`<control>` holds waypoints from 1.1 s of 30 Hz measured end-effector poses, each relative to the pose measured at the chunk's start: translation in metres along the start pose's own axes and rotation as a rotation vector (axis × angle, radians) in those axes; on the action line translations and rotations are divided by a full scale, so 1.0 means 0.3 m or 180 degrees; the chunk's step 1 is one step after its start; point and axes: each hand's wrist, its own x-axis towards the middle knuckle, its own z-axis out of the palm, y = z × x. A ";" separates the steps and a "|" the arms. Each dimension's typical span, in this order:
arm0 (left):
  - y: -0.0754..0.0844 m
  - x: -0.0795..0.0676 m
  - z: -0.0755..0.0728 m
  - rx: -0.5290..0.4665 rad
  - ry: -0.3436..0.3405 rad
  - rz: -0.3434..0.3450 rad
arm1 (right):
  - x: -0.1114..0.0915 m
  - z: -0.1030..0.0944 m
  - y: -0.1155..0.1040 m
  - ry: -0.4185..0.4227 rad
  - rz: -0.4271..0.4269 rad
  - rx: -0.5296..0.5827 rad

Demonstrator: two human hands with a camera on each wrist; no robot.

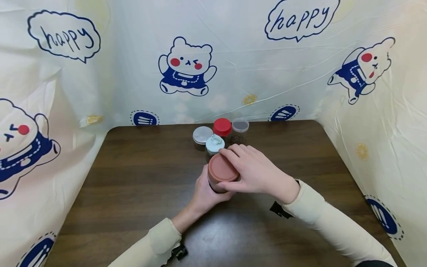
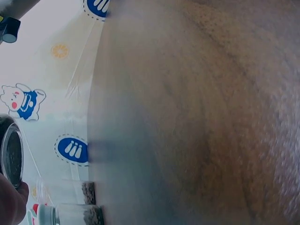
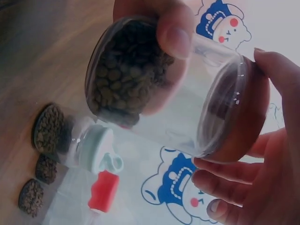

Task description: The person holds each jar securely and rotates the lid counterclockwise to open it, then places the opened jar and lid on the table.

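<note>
A clear jar (image 3: pixel 187 108) with a reddish-brown lid (image 1: pixel 222 167) is held tilted above the table, partly filled with small dark rounded pieces. My left hand (image 1: pixel 207 191) grips the jar's body, its thumb or a finger lying across the clear wall in the right wrist view. Over the lid, my right hand (image 1: pixel 257 170) curls its thumb and fingers round the rim. In the left wrist view only the jar's base (image 2: pixel 13 154) and part of the left hand (image 2: pixel 10 201) show at the left edge.
Behind the held jar stand a jar with a pale blue ringed cap (image 1: pixel 215 144), a silver-lidded jar (image 1: pixel 202 134), a red-lidded jar (image 1: pixel 222 127) and a jar with a translucent lid (image 1: pixel 240 126). The dark wooden table (image 1: pixel 133 178) is bordered by printed cloth (image 1: pixel 133 74).
</note>
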 end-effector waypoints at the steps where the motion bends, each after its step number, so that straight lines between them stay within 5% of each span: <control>1: 0.000 0.001 -0.001 0.0001 0.0005 0.0000 | 0.000 0.000 -0.001 -0.0009 -0.0005 0.0016; 9: 0.006 -0.002 0.002 -0.0089 -0.0140 -0.0066 | 0.003 0.003 -0.008 -0.0052 -0.0060 -0.0064; 33: 0.008 -0.014 -0.012 -0.0020 -0.0067 -0.0026 | 0.009 -0.007 -0.014 -0.0195 -0.0130 0.0026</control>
